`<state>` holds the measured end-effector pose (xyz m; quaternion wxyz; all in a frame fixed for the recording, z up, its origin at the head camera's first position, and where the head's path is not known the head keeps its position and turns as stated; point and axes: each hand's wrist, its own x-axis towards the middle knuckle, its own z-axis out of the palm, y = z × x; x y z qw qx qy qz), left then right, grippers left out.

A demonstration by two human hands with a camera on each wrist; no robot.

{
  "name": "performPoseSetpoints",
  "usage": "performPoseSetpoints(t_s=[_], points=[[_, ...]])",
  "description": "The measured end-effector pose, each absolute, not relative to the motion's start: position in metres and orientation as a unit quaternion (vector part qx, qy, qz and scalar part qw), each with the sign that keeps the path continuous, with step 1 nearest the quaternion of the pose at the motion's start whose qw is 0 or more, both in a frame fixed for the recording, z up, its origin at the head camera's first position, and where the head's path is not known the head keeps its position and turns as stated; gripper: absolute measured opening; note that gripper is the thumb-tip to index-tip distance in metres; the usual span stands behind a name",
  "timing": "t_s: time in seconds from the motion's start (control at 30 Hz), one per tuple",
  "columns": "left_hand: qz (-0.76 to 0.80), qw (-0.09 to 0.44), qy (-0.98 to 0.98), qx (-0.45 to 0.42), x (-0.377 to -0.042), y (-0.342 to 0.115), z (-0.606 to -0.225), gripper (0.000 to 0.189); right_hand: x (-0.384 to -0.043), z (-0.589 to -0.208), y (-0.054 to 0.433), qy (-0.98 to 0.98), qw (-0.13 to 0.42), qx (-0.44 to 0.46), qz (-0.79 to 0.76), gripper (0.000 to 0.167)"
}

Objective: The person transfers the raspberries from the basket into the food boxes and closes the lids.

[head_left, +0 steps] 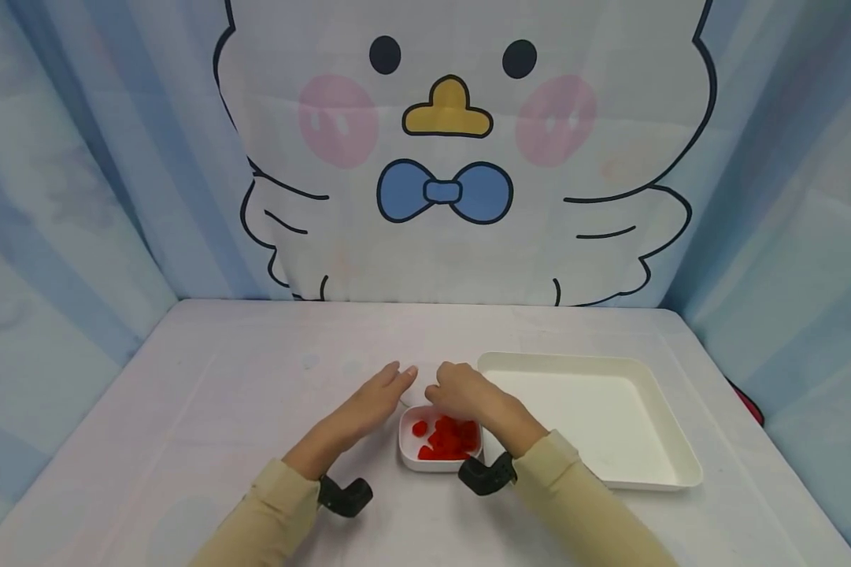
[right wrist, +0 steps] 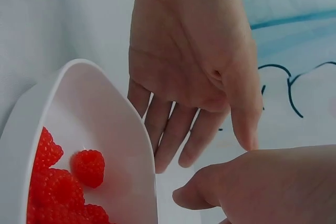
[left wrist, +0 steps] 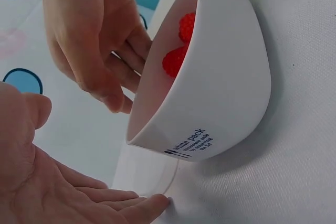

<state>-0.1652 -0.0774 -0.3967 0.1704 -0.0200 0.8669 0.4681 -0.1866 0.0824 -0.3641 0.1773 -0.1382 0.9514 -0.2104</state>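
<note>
A small white plastic container (head_left: pixel 428 465) holds several red raspberries (head_left: pixel 453 435). My left hand (head_left: pixel 368 405) is just behind its left side, fingers straight; in the left wrist view its fingertips (left wrist: pixel 149 209) are right at the edge of a clear, translucent dish (left wrist: pixel 152 174). That dish lies behind the container, mostly hidden. My right hand (head_left: pixel 464 391) hovers over the back right of the container, fingers bent downward. In the left wrist view, the right hand's thumb (left wrist: pixel 107 95) hangs near its loosely curved fingers, partly behind the container's rim, and nothing shows between them.
A large cream-white tray (head_left: pixel 680 465) sits on the right, close beside the container. The pale table (head_left: pixel 205 409) has curtains around it, with a cartoon-print cloth (head_left: pixel 446 260) at the back. Both wrists wear black camera mounts (head_left: pixel 345 498).
</note>
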Motion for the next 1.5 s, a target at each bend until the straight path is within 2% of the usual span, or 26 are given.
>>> performPoseSetpoints(t_s=[0.33,0.53,0.7,0.93,1.07,1.2,1.33,1.5], points=[[0.497,0.166,0.851,-0.042,-0.169,-0.078,-0.398,0.079,-0.190,-0.369,0.075,0.956,0.184,-0.115,-0.198,0.026],[0.573,0.157,0.801,-0.077,-0.174,-0.083,-0.397,0.068,-0.192,-0.370,0.075,0.951,0.171,-0.114,-0.229,0.030],[0.618,0.156,0.764,-0.100,-0.176,-0.088,-0.397,0.068,-0.192,-0.371,0.077,0.946,0.162,-0.109,-0.257,0.031],[0.615,0.140,0.769,-0.103,-0.180,-0.090,-0.409,0.048,-0.192,-0.371,0.078,0.941,0.168,-0.104,-0.275,0.032],[0.616,0.124,0.773,-0.080,-0.180,-0.089,-0.416,0.046,-0.194,-0.370,0.078,0.934,0.178,-0.116,-0.288,0.031],[0.644,0.108,0.753,-0.078,-0.181,-0.091,-0.417,0.045,-0.195,-0.371,0.082,0.931,0.179,-0.114,-0.298,0.045],[0.684,0.099,0.717,-0.090,-0.182,-0.096,-0.416,0.044,-0.197,-0.371,0.088,0.928,0.153,-0.122,-0.318,0.057],[0.716,0.104,0.685,-0.087,-0.180,-0.101,-0.412,0.044,-0.199,-0.367,0.098,0.918,0.111,-0.130,-0.357,0.052]])
